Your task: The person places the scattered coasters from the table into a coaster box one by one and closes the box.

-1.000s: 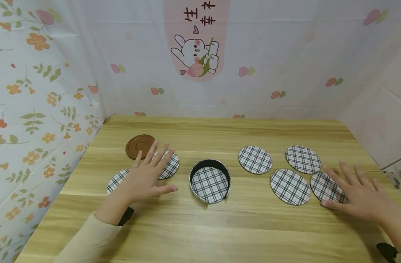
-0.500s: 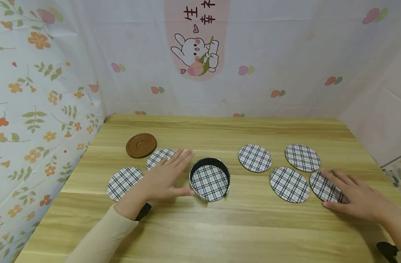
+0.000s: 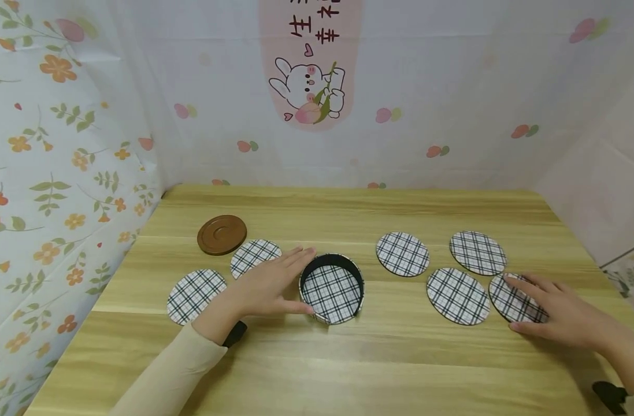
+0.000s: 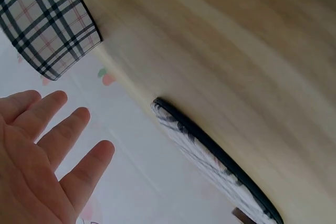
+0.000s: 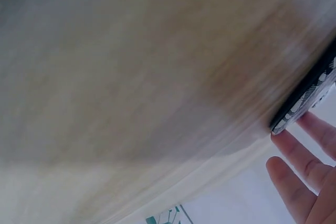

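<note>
The left hand (image 3: 264, 288) is just beside the left side of a round plaid holder (image 3: 333, 259), its fingers straight and its thumb apart from them; the left wrist view shows a gap between the fingertips and the plaid wall. The holder stands near the middle of the worktop (image 3: 379, 370), with a plaid disc surface showing inside.

The right hand (image 3: 571, 316) spans the right side of the rightmost coaster (image 3: 516, 297), thumb and fingers apart, a fingertip at its edge; I cannot tell how firmly it touches. Three more plaid coasters (image 3: 458, 296) lie flat between that hand and the holder. On the left, two plaid coasters (image 3: 196, 294) lie near a brown round disc (image 3: 222, 235).
</note>
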`<state>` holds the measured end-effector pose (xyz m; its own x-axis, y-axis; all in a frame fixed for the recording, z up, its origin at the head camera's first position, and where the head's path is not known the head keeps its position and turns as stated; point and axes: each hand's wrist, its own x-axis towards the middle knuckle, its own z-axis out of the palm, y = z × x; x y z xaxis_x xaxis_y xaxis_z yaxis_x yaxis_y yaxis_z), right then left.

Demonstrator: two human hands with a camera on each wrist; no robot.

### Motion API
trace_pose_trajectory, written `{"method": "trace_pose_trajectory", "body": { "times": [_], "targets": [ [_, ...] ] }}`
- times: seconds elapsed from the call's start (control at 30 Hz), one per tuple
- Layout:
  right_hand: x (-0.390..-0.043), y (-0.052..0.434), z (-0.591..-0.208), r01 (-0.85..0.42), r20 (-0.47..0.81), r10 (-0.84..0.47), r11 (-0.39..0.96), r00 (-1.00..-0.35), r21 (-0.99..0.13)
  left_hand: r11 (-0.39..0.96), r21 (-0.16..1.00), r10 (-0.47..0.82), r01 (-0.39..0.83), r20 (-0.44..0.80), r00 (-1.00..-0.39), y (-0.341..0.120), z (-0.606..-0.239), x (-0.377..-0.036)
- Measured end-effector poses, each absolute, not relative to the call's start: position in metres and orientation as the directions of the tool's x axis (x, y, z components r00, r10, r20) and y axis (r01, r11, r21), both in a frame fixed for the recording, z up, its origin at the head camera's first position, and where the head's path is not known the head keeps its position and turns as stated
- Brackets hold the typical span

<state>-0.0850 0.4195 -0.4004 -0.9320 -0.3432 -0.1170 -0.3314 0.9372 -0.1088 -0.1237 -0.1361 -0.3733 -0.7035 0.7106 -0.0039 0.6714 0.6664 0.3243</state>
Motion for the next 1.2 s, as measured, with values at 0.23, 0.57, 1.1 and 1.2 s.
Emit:
{"method": "trace_pose_trajectory", "body": {
  "times": [0.23, 0.57, 1.1, 1.2],
  "targets": [
    [-0.092, 0.417, -0.398, -0.332, -0.128, -0.343, 0.938, -0.931, -0.096, 0.665, 0.37, 0.709, 0.649, -0.038, -0.704, -0.134, -0.376, -0.127],
    [-0.092, 0.415, -0.397, -0.32, -0.13, -0.333, 0.94, -0.934, -0.116, 0.674, 0.42, 0.696, 0.608, -0.087, -0.713, -0.131, -0.374, -0.131],
    [-0.092, 0.413, -0.395, -0.295, -0.099, -0.31, 0.945, -0.946, -0.141, 0.666, 0.534, 0.687, 0.52, -0.167, -0.708, -0.129, -0.376, -0.139],
    [-0.093, 0.411, -0.391, -0.285, -0.099, -0.3, 0.948, -0.949, -0.14, 0.66, 0.559, 0.683, 0.501, -0.17, -0.71, -0.129, -0.376, -0.139]
  ]
}}
